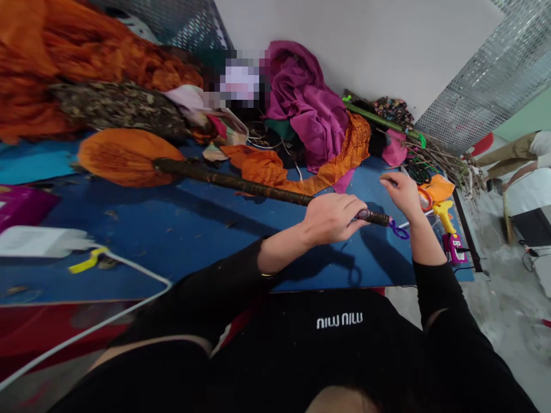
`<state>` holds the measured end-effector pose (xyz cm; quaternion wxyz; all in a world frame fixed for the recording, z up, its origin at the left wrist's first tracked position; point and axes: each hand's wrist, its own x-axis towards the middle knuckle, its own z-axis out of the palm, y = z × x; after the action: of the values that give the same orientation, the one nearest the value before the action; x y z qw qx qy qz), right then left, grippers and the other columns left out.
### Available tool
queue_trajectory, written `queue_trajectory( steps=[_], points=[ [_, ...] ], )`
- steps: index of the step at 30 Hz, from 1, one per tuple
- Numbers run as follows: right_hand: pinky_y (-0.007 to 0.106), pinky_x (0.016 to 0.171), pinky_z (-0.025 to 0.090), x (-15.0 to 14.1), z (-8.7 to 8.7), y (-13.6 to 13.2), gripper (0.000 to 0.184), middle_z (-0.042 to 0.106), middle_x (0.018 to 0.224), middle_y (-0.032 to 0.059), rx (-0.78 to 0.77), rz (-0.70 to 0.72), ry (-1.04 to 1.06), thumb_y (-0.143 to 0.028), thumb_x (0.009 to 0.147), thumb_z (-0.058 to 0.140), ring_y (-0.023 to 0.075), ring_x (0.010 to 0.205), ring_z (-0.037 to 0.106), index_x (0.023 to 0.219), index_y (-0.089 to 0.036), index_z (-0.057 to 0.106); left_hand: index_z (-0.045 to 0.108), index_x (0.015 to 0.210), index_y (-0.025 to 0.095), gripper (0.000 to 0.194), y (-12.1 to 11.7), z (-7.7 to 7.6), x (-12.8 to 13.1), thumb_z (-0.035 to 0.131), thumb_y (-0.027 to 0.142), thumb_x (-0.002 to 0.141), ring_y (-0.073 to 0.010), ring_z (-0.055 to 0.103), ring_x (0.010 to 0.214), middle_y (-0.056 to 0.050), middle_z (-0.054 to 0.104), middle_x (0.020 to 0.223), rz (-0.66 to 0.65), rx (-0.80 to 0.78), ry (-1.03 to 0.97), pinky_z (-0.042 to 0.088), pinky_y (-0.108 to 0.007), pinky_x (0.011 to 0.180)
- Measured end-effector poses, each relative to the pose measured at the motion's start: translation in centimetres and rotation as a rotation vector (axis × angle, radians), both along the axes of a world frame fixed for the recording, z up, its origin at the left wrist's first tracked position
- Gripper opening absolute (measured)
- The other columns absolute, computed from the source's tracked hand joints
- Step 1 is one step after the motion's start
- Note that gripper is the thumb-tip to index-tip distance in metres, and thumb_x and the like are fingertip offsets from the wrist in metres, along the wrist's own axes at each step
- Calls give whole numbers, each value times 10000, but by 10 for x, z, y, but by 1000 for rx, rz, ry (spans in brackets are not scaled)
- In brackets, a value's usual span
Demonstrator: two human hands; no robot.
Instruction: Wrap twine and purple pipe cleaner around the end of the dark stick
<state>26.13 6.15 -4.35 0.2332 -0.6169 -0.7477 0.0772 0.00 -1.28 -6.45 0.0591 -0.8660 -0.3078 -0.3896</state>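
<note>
My left hand (331,219) is wrapped round a dark wooden stick (241,184) near its right end. The stick's far left end carries an oval head covered in gathered orange cloth (127,156). Purple-brown wrapping (373,217) shows on the stick just past my fingers, and a purple cord loop (399,230) hangs from its tip. Above and to the right of that tip, my right hand (403,194) is raised, thumb and fingers pinched together. Whatever may be between those fingertips is too small to make out.
Magenta cloth (301,109), patterned orange cloth (344,160) and a piece of bark (124,109) lie along the table's back. Twigs (451,158), a yellow glue gun (443,213) and orange tape (426,198) are at right. A white charger (38,242) trails its cable at left.
</note>
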Motion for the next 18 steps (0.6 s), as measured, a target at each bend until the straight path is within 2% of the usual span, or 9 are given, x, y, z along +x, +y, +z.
queue_trajectory(
  steps=[2, 4, 6, 9, 12, 18],
  points=[
    [437, 1063, 573, 3, 5, 34, 267, 858, 1195, 132, -46, -190, -132, -308, 996, 634, 293, 1137, 767, 1131, -213, 844, 740, 997, 205, 218, 1, -2, 1, 692, 408, 1057, -221, 765, 766, -34, 812, 885, 1, 9, -6, 523, -341, 686],
    [452, 1077, 564, 6, 7, 69, 351, 817, 1307, 198, -69, -399, -239, -345, 1018, 628, 327, 1213, 746, 1264, -169, 806, 736, 981, 204, 218, 2, -1, 1, 681, 398, 1065, -219, 764, 762, -31, 811, 885, 2, 22, -15, 520, -340, 682],
    [439, 1088, 561, 8, 6, 99, 446, 753, 1439, 236, -116, -520, -297, -349, 1020, 644, 335, 1281, 729, 1399, -135, 738, 732, 964, 200, 219, 2, -1, 1, 675, 384, 1068, -215, 757, 743, -29, 802, 864, 1, 46, -24, 513, -333, 673],
    [442, 1075, 565, 9, 0, 126, 405, 751, 1416, 289, -168, -573, -330, -210, 1022, 582, 357, 1286, 745, 1360, -61, 747, 726, 944, 195, 233, 2, 0, 1, 666, 377, 1077, -207, 748, 720, -19, 781, 825, 2, 86, -36, 511, -325, 666],
    [455, 1097, 548, 10, -8, 134, 405, 784, 1319, 306, -176, -582, -355, -79, 1013, 458, 365, 1281, 760, 1251, -25, 781, 724, 940, 196, 245, 3, 0, 1, 664, 384, 1086, -202, 749, 720, -10, 776, 813, 7, 96, -42, 513, -317, 670],
    [455, 1131, 510, 15, -16, 134, 478, 663, 1527, 313, -117, -551, -373, -220, 1040, 518, 352, 1352, 708, 1475, -59, 632, 728, 956, 194, 217, 6, -3, 1, 711, 386, 1054, -220, 751, 736, -20, 787, 839, 12, 31, -13, 502, -338, 665]
  ],
)
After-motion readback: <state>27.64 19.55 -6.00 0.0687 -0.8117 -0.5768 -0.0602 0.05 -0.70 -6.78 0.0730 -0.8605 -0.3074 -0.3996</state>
